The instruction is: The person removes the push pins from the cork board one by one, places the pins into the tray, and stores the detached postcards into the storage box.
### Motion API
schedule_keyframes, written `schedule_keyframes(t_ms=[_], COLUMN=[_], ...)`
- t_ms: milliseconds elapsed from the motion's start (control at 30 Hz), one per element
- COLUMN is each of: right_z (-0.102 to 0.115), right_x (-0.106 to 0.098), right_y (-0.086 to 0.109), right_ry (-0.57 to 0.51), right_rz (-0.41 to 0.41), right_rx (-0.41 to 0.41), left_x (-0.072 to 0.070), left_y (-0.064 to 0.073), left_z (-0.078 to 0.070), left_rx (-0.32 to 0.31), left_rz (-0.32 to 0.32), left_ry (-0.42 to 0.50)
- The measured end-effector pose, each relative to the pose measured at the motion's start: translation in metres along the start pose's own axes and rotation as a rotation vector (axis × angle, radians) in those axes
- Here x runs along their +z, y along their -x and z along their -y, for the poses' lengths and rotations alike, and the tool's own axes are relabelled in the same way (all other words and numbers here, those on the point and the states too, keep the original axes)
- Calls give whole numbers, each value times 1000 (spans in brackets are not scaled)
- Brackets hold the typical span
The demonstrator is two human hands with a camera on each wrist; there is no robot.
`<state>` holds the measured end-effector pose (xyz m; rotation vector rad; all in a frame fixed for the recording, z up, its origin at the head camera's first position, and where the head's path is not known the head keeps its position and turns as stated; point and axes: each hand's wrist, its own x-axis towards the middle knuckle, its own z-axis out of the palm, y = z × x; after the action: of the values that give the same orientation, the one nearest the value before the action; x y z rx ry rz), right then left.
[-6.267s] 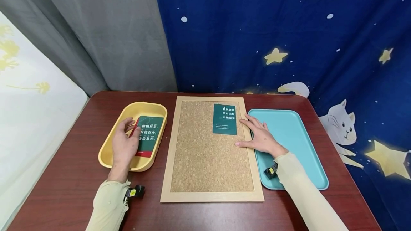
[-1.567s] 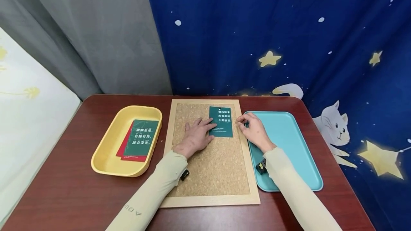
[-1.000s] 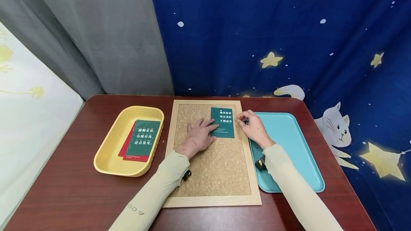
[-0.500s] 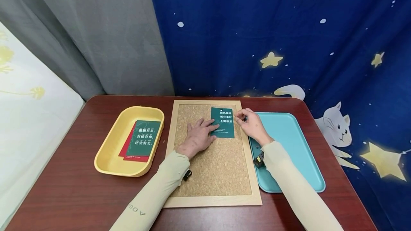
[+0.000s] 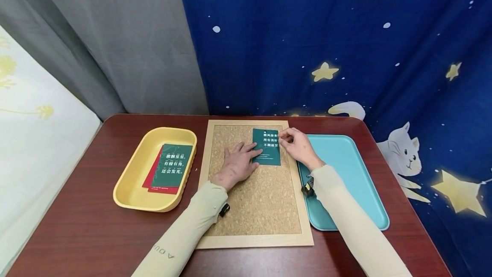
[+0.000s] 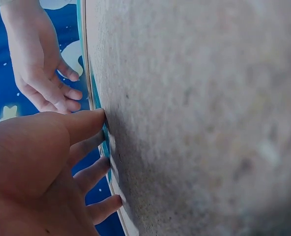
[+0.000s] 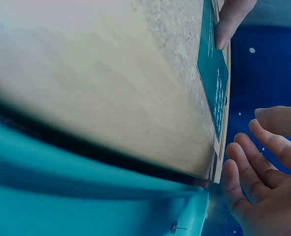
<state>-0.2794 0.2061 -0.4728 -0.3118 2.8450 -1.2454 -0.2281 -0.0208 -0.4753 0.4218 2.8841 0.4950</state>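
My left hand (image 5: 238, 166) lies flat with fingers spread, its fingertips pressing the left side of a green card (image 5: 270, 157) with white writing. The card sits near the top right of a wood-framed cork board (image 5: 261, 208). At the card's upper right edge, my right hand (image 5: 300, 145) pinches with thumb and forefinger; whatever is between the tips is too small to make out. A small dark pin head (image 7: 226, 101) shows at the card's top in the right wrist view. Another pin (image 7: 174, 227) lies in the blue tray (image 5: 346, 174).
On the left stands a yellow basket (image 5: 130, 183) containing a green card (image 5: 174, 168) over red ones (image 5: 153, 170). The blue tray adjoins the board's right side. All rest on a dark red table (image 5: 84, 208), with curtains hanging behind it.
Earlier my left hand was in the basket; it has since moved onto the card. The right hand has gone from spread fingers to a pinch, lately edging left to the card's edge.
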Motion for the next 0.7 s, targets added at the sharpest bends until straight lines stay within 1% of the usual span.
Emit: schedule_keyframes(t_ms=[133, 433, 700], right_z=[-1, -2, 0], right_x=[2, 6, 9], right_y=[-3, -9, -16], right_ry=[-1, -34, -35], right_rz=[3, 35, 43], right_rx=[2, 54, 41], left_x=[0, 1, 0], left_y=[0, 0, 1], left_z=[0, 1, 2], left_rx=[1, 8, 3], left_rz=[8, 23, 35], left_ry=[-10, -12, -20])
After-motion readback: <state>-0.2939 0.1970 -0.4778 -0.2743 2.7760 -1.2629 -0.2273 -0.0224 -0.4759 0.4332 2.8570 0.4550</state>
